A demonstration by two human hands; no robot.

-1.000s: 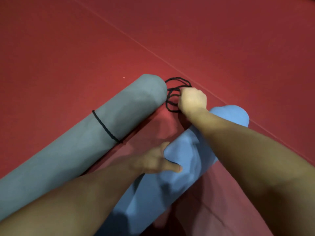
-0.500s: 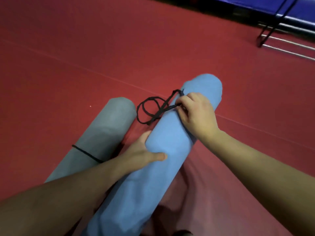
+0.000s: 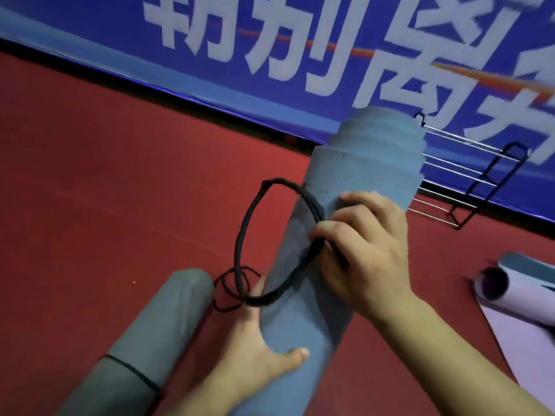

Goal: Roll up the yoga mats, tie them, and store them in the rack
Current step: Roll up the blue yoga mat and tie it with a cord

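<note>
Blue mat (image 3: 360, 163) has tilted up; right hand (image 3: 360, 253) pinches black strap (image 3: 249, 235).

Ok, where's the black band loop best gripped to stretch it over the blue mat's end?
Probably grip the black band loop on its free left arc, coming from the left: it stands open beside the blue rolled mat, and the right hand pinches its other side against the roll.

The red padded floor (image 3: 120, 190) carries a cord-tied grey rolled foam mat (image 3: 168, 328) on my left, thin loose black cords (image 3: 229, 289) at its end, and a half-rolled lilac mat (image 3: 525, 304) on my right. A black-and-silver wire rack (image 3: 465, 178) seemingly rests farther off.
</note>
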